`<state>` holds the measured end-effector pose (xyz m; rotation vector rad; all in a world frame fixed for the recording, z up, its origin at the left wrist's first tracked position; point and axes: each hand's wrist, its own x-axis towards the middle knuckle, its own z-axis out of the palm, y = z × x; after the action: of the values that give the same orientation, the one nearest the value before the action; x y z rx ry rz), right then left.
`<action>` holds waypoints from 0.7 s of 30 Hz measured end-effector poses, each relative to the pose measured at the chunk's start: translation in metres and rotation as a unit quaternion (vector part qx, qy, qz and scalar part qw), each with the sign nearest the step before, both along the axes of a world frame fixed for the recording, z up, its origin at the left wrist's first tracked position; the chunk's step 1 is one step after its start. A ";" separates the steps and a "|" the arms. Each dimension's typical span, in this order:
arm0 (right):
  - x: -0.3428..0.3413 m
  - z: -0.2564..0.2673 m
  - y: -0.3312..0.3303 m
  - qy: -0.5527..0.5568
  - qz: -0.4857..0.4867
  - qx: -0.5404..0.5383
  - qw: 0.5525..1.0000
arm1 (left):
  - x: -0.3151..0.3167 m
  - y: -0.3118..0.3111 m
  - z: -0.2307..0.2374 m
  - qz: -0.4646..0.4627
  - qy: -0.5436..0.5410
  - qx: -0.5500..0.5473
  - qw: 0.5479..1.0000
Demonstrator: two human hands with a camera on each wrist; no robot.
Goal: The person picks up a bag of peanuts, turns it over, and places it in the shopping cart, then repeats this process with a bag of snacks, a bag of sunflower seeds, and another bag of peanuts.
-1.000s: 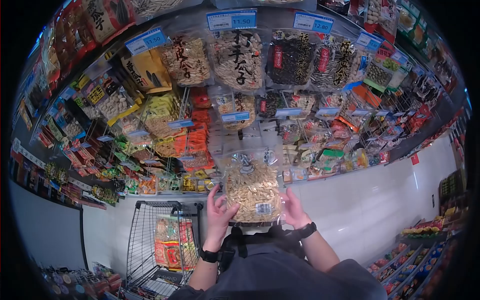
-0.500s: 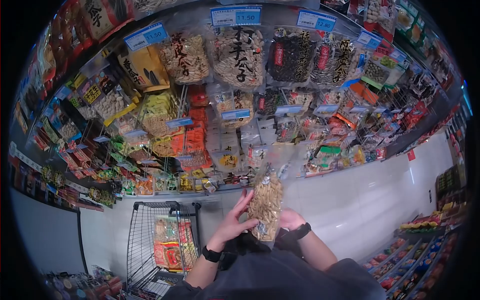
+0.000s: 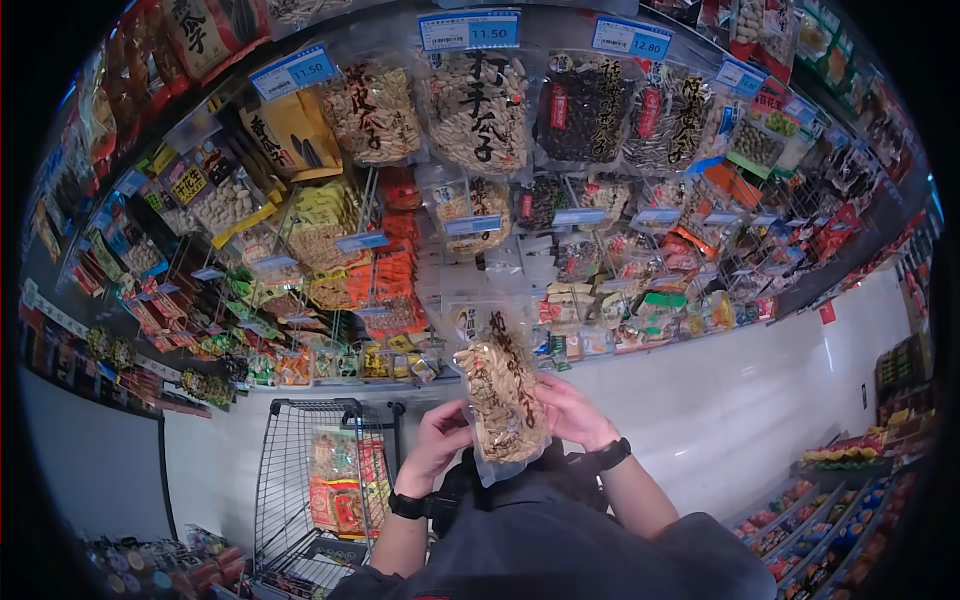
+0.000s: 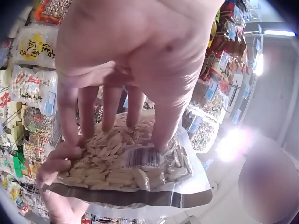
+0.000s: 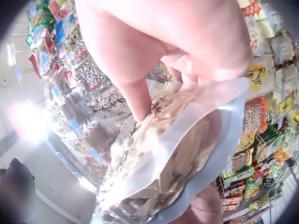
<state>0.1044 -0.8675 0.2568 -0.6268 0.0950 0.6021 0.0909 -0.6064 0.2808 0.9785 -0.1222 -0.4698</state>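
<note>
A clear plastic bag of pale, long shelled-looking seeds (image 3: 500,395), black lettering down its front, is held in front of the body with its top leaning left. My left hand (image 3: 438,440) grips its left side; in the left wrist view the thumb (image 4: 164,126) lies by the barcode label (image 4: 142,157) on the back. At the right edge my right hand (image 3: 578,412) holds the bag, its thumb (image 5: 135,98) pressing the lettered face in the right wrist view. Its other fingers are partly hidden behind the bag.
A wire shopping cart (image 3: 300,480) with several packets (image 3: 350,485) stands at the left. Ahead, a shelf wall carries hanging snack bags (image 3: 475,115) and blue price tags (image 3: 470,30). Pale floor (image 3: 680,400) stretches to the right, with tilted snack bins (image 3: 835,520) at lower right.
The bag has been turned over: its barcode side faced up a second ago, it stood nearly edge-on half a second ago, and its lettered front faces up now. Both hands shifted their hold around it.
</note>
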 end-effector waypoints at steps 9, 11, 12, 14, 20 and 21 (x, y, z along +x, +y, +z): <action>0.006 0.015 -0.022 0.001 -0.049 0.013 0.999 | 0.004 0.003 0.013 0.046 0.034 -0.047 0.997; 0.009 0.029 -0.021 -0.004 -0.055 -0.001 0.998 | 0.007 -0.004 0.018 0.057 0.018 0.005 0.998; 0.006 0.035 -0.019 -0.007 -0.062 -0.015 0.998 | 0.008 -0.009 0.018 0.080 0.027 0.050 0.995; 0.006 0.012 -0.025 -0.011 -0.056 -0.012 0.998 | 0.006 -0.009 0.010 0.100 0.033 0.082 0.991; 0.008 0.020 -0.018 -0.013 -0.067 -0.038 0.997 | 0.002 -0.009 0.017 0.129 0.061 0.059 0.988; 0.008 0.023 -0.017 -0.020 -0.068 -0.054 0.996 | 0.002 -0.008 0.016 0.129 0.061 0.057 0.988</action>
<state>0.1126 -0.8846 0.2802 -0.7318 0.1313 0.4553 0.0929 -0.6144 0.2964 1.0587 0.1421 -0.2984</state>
